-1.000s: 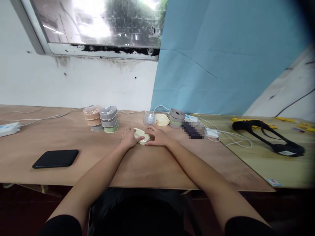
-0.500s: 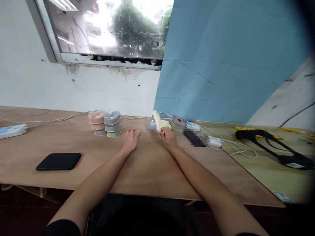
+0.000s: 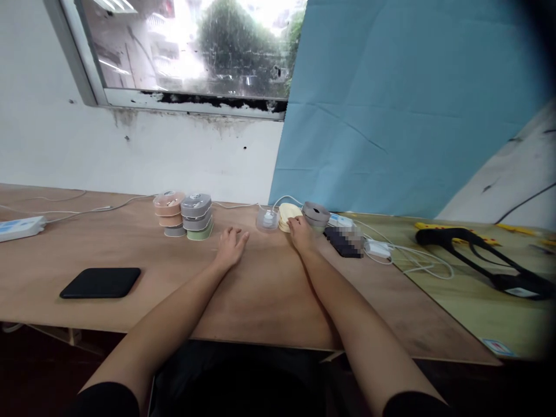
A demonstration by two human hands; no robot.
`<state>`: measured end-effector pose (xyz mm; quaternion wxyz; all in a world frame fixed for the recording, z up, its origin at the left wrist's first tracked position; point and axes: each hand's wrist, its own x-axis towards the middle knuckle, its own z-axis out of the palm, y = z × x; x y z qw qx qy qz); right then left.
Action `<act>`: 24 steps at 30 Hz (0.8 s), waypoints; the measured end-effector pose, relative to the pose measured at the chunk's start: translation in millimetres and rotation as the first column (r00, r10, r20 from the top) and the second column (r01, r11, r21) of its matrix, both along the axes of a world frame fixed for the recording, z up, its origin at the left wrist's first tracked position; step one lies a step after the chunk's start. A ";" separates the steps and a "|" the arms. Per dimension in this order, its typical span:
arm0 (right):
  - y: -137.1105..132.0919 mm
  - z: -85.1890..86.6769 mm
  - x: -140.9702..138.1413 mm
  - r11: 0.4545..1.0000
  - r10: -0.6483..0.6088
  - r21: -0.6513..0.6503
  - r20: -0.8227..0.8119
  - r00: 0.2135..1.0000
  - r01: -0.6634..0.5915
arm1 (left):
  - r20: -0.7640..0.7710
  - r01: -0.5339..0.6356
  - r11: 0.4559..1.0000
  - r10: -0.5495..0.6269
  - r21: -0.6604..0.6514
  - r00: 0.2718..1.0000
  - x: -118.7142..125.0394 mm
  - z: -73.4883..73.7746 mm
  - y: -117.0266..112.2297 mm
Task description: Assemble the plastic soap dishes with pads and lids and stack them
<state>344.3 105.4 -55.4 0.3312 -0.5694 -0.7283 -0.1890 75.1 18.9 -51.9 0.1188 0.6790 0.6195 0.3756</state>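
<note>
Cream pieces (image 3: 289, 211) lie already stacked just right of the clear box (image 3: 263, 224); my right hand (image 3: 302, 233) is not yet off them, grip unclear. My left hand (image 3: 231, 248), nearer than the box, rests open.

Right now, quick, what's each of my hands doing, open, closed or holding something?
Left hand: open, holding nothing, low over the table.
Right hand: fingers at the cream stack; whether its grip is closed can't be told.
</note>
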 end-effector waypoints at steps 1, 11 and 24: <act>-0.3 0.5 -0.5 1.000 0.001 -0.011 0.010 1.000 -0.001 | -0.006 0.006 1.000 -0.006 -0.005 1.000 0.0 -0.4 0.4; 8.7 4.3 -3.1 1.000 -0.003 0.023 -0.057 0.998 0.004 | -0.044 0.006 1.000 -0.007 -0.017 0.999 -2.6 -2.4 2.3; 10.6 8.1 -29.9 0.965 0.168 0.107 -0.953 0.250 -0.240 | -0.035 0.039 0.999 -0.039 0.016 0.999 -2.0 -2.1 0.7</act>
